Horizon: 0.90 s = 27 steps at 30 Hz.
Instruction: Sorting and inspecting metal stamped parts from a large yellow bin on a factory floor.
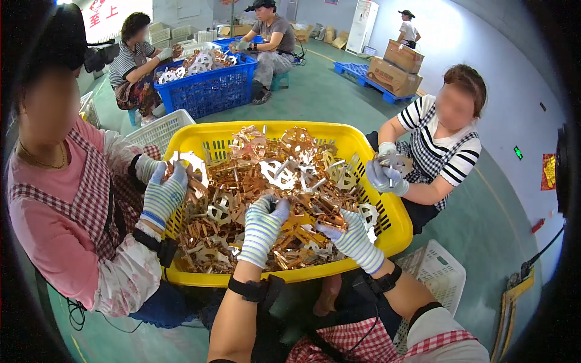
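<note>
Both my hands wear striped knit gloves and reach over a yellow plastic basket (pixel 284 276) heaped with copper-coloured and silvery stamped metal parts (pixel 233 175). My left hand (pixel 262 231) is closed, thumb and fingertips together near the middle of the heap; what it pinches is too small to make out. To its right, my right hand (pixel 357 241) grips a copper-coloured metal part (pixel 334 219) between thumb and fingers. A silvery cut-out plate (pixel 277 174) lies on the heap just beyond my left hand.
Co-workers' gloved hands hold metal parts at the basket's left (pixel 162 196) and right (pixel 390 172). White crates (pixel 445 266) stand right and behind the basket. Farther off are a blue basket (pixel 206 91) with two seated people, and cartons (pixel 393 77) on a blue pallet (pixel 369 78).
</note>
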Each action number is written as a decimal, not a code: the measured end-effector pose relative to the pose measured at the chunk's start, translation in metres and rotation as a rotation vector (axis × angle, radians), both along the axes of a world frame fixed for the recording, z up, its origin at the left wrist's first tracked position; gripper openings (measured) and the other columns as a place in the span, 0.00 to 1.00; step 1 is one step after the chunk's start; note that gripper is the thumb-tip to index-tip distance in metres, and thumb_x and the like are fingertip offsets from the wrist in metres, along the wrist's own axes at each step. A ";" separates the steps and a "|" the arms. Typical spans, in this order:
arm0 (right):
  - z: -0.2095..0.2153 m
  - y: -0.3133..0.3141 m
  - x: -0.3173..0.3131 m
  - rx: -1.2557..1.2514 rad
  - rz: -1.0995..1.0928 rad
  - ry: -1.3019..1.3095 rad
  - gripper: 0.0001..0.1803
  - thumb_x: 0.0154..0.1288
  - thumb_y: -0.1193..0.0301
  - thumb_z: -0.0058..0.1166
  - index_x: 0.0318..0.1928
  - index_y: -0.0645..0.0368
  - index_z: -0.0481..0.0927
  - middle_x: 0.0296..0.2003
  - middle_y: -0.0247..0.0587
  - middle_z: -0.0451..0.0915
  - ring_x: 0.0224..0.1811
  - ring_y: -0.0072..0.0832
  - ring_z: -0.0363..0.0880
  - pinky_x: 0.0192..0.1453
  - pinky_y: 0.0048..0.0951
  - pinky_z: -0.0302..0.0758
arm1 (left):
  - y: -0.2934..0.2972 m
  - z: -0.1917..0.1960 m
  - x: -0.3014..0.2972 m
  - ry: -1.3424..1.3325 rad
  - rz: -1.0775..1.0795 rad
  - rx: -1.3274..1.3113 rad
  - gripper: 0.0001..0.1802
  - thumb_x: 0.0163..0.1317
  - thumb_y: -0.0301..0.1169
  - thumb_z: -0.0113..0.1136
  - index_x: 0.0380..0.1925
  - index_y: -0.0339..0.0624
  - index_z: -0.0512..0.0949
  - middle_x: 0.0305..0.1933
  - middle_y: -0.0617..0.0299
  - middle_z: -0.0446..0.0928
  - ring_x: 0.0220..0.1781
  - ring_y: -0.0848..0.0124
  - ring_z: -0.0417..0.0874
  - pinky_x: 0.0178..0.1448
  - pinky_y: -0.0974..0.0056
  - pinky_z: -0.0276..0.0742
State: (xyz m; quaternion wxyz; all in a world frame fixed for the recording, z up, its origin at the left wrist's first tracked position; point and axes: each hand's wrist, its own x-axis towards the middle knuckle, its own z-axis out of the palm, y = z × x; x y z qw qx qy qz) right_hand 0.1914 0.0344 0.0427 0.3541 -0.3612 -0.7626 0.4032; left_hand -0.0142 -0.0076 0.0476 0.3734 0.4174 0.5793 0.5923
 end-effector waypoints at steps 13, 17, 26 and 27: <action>0.012 0.008 0.008 0.220 -0.219 -0.313 0.22 0.54 0.58 0.62 0.38 0.67 0.80 0.31 0.55 0.81 0.35 0.43 0.82 0.42 0.37 0.76 | -0.006 -0.017 -0.012 0.309 0.132 0.070 0.18 0.61 0.40 0.58 0.37 0.33 0.79 0.35 0.54 0.79 0.35 0.63 0.79 0.45 0.61 0.74; 0.000 0.005 0.004 0.180 -0.032 -0.265 0.21 0.56 0.59 0.60 0.43 0.63 0.80 0.34 0.52 0.81 0.37 0.46 0.80 0.43 0.37 0.76 | 0.000 -0.002 0.009 0.040 -0.008 0.022 0.20 0.62 0.42 0.59 0.39 0.32 0.78 0.36 0.52 0.81 0.37 0.67 0.80 0.44 0.63 0.74; -0.023 0.024 0.012 0.031 0.096 -0.099 0.19 0.58 0.66 0.60 0.48 0.63 0.78 0.35 0.42 0.84 0.37 0.30 0.83 0.41 0.28 0.77 | 0.006 -0.001 0.009 1.169 0.167 0.141 0.15 0.60 0.39 0.59 0.30 0.35 0.77 0.25 0.65 0.76 0.24 0.72 0.76 0.26 0.67 0.70; -0.018 0.027 0.013 0.027 0.100 -0.101 0.19 0.58 0.66 0.60 0.48 0.63 0.78 0.35 0.42 0.84 0.37 0.30 0.83 0.41 0.28 0.77 | 0.006 -0.006 0.009 1.168 0.168 0.135 0.15 0.60 0.39 0.59 0.30 0.35 0.77 0.25 0.65 0.76 0.24 0.72 0.76 0.26 0.67 0.70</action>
